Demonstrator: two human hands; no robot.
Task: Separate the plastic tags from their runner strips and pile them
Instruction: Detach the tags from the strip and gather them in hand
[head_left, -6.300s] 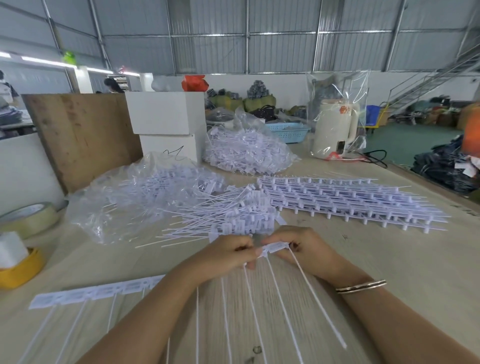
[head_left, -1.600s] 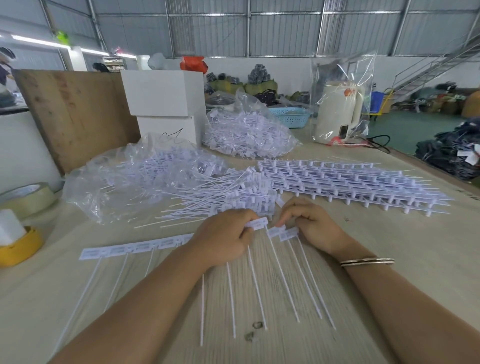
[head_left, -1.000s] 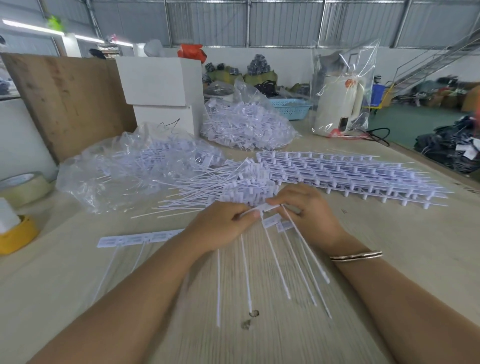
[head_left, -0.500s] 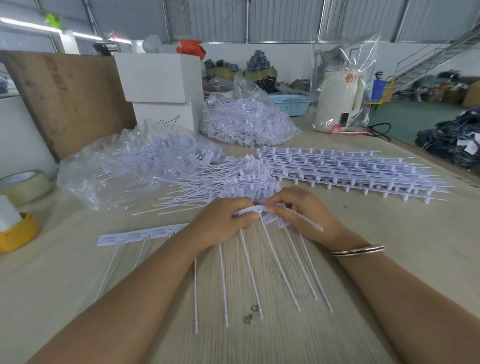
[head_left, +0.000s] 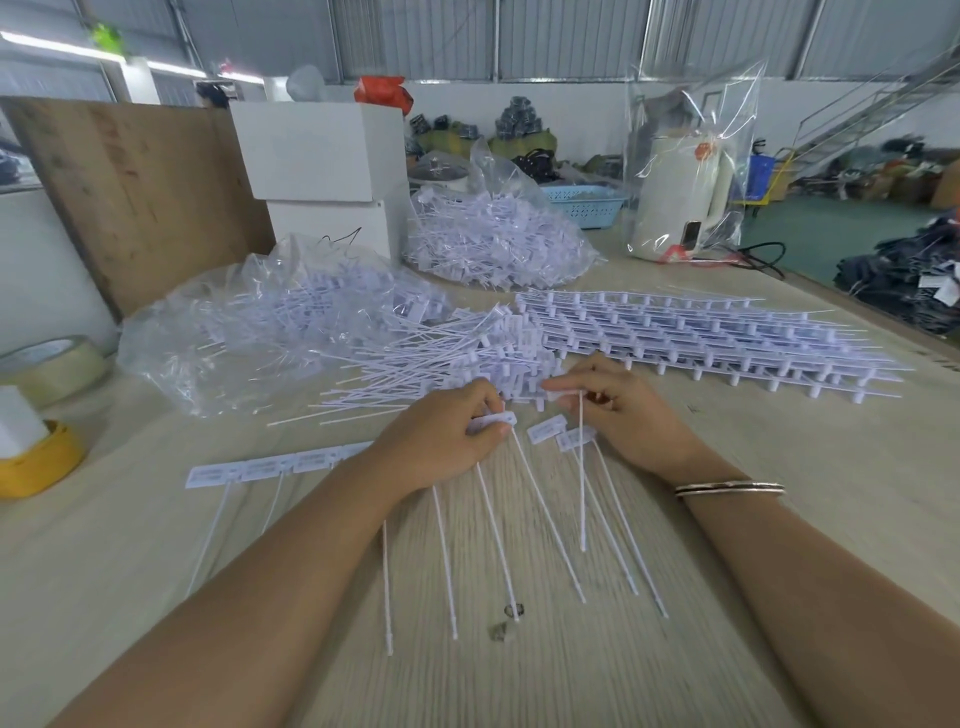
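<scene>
My left hand (head_left: 447, 441) grips the end of a white runner strip of joined tags (head_left: 270, 466) that runs off to the left on the table, its thin tails pointing toward me. My right hand (head_left: 623, 415) pinches the head of one separated white tag (head_left: 582, 467), whose tail hangs down. Two loose tags (head_left: 558, 435) lie between my hands. Just beyond my hands lies a pile of separated tags (head_left: 447, 364).
A stack of unseparated tag strips (head_left: 701, 338) lies at the right. Two clear bags of tags (head_left: 270, 322) (head_left: 498, 244) sit behind the pile, with white boxes (head_left: 322, 156) and a wooden board (head_left: 135, 187). Tape rolls (head_left: 47, 364) stand at the left edge; a bagged kettle (head_left: 685, 197) at the back.
My right hand has pulled one tag free of the strip end and lifted it up and away to the right. My left hand still holds the strip.
</scene>
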